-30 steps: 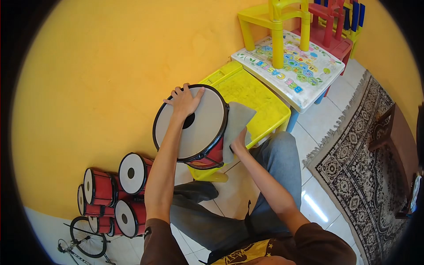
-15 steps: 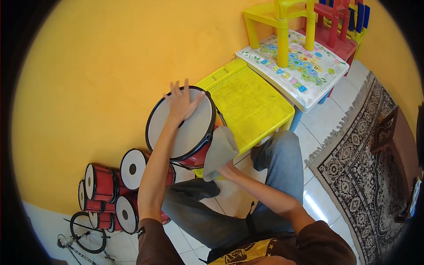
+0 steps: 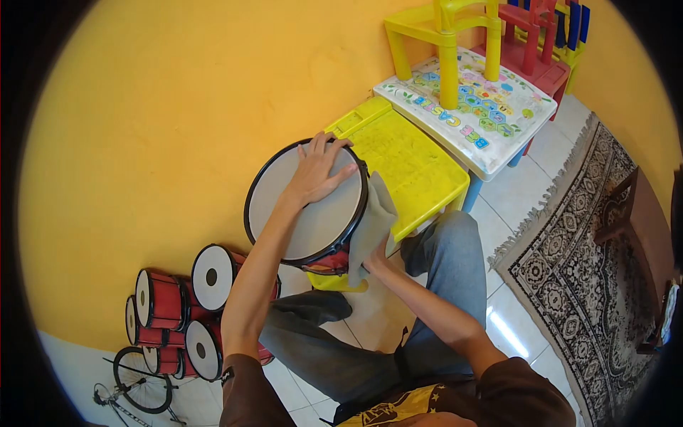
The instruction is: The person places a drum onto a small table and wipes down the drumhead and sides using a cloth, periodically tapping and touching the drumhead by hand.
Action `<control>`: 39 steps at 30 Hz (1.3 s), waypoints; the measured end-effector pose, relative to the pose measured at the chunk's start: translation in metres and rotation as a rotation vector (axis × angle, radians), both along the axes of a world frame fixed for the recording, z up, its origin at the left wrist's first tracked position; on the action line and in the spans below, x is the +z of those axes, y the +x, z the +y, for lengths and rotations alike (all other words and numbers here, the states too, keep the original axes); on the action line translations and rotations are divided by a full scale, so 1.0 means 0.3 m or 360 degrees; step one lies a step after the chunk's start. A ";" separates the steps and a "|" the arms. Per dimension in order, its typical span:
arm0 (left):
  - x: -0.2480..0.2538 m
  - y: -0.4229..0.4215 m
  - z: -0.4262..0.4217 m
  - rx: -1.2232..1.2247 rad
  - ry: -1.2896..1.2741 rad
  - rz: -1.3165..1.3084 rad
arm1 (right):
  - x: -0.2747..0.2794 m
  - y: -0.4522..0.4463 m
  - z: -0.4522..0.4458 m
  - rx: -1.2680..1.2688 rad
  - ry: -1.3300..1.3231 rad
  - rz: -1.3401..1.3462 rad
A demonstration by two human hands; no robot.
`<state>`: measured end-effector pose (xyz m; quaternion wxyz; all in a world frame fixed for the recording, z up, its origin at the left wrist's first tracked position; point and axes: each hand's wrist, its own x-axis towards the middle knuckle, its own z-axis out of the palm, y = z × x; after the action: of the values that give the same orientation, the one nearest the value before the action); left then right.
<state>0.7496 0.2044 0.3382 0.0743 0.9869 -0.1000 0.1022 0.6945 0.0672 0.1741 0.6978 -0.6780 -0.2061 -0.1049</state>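
Note:
A large red drum with a black rim and pale grey head (image 3: 284, 192) stands tilted at the near end of a yellow plastic table (image 3: 413, 164). My left hand (image 3: 320, 171) rests on the drum head with its fingers spread, their tips at the upper right rim. A grey cloth (image 3: 373, 220) lies against the drum's right side. My right hand (image 3: 376, 257) is on the cloth, its fingers mostly hidden behind it.
Several smaller red drums (image 3: 212, 277) are stacked at the lower left, near a bicycle wheel (image 3: 142, 380). A white patterned table (image 3: 469, 107) bears a yellow chair (image 3: 447, 57). On the right, a patterned rug (image 3: 555, 285) lies under brown furniture (image 3: 644, 228).
The drum has shifted left, then back right. My left hand has lifted and come down nearer the right rim. The cloth and my right hand have swung down-left, then back up along the drum's side.

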 end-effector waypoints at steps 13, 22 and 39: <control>-0.005 0.013 -0.013 -0.0015 -0.0014 -0.0040 | 0.029 -0.023 0.010 -0.0004 0.0164 0.0033; -0.006 0.016 -0.016 0.0017 -0.0077 -0.0084 | 0.073 -0.081 -0.007 -0.0099 0.0291 -0.0106; -0.030 0.021 0.002 -0.0013 -0.0034 -0.0187 | 0.219 -0.056 -0.071 -0.0117 -0.0005 -0.0154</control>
<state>0.7560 0.2051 0.3291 0.0792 0.9779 -0.1071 0.1608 0.6776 0.0457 0.2398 0.6816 -0.6803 -0.2146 -0.1629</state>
